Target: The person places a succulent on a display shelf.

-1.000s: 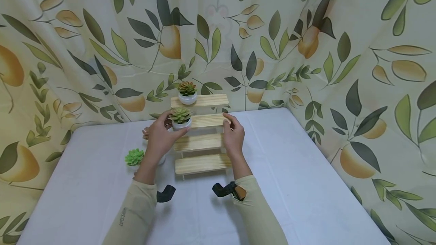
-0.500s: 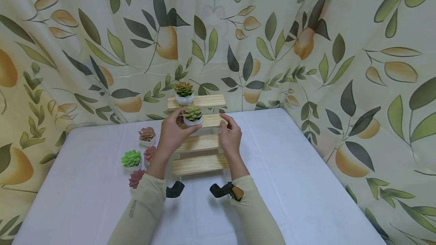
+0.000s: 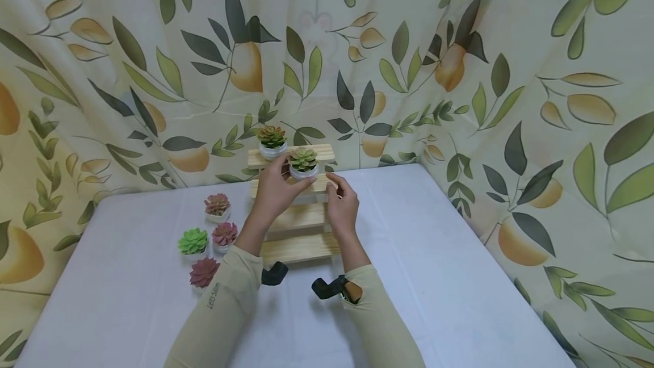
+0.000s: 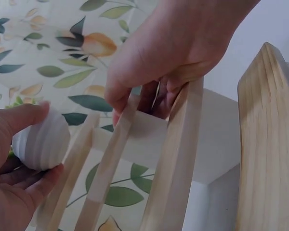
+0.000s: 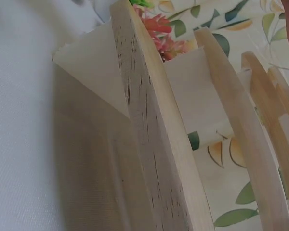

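Note:
My left hand (image 3: pixel 273 193) holds a small green potted succulent (image 3: pixel 304 159) by its white pot, in front of the top tier of a wooden stepped plant stand (image 3: pixel 301 217). In the left wrist view the thumb and fingers pinch the ribbed white pot (image 4: pixel 44 142) from both sides, beside the planks. At the stand's right end, my right hand (image 3: pixel 342 206) grips an upper tier, its fingers curled around the plank in the left wrist view. Another succulent (image 3: pixel 272 137), green with reddish tips, stands on the left of the top tier.
Left of the stand, several potted succulents sit on the white-covered table (image 3: pixel 434 277): a bright green one (image 3: pixel 193 241) and reddish ones such as the front one (image 3: pixel 204 272). A leaf-and-fruit patterned curtain (image 3: pixel 327 44) hangs behind the table.
My left hand has carried the green succulent rightward and slightly up along the stand, uncovering the reddish succulents on the left. The right hand keeps its hold on the stand.

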{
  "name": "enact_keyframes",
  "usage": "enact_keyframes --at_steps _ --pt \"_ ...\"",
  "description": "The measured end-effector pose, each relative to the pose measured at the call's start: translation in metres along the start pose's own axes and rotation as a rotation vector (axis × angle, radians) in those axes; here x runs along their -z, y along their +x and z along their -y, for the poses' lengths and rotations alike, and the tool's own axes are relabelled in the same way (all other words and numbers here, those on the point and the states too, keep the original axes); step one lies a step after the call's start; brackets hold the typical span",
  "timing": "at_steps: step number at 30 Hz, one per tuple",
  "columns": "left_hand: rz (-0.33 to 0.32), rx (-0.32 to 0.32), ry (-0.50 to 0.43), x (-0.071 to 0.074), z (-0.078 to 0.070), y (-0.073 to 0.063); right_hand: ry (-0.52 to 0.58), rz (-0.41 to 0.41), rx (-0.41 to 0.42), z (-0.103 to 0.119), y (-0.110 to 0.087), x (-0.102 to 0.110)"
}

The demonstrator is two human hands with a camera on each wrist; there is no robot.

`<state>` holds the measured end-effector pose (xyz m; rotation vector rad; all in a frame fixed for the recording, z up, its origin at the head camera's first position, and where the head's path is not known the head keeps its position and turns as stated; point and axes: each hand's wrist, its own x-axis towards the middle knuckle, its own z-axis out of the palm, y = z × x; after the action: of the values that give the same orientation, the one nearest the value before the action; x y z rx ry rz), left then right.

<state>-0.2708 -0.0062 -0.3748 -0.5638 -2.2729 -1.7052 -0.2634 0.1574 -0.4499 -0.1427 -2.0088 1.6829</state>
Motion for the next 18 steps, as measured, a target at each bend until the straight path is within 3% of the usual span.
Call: enact_keyframes --at_steps 12,18 --pt "-0.026 -0.026 0.006 -0.011 -0.003 0.012 -0.008 -0.007 0.001 0.001 -0.001 0.0" --pt "-0.033 -0.016 0.06 -0.016 -0.005 0.019 -0.018 -0.015 -0.007 0.002 -0.001 0.0"
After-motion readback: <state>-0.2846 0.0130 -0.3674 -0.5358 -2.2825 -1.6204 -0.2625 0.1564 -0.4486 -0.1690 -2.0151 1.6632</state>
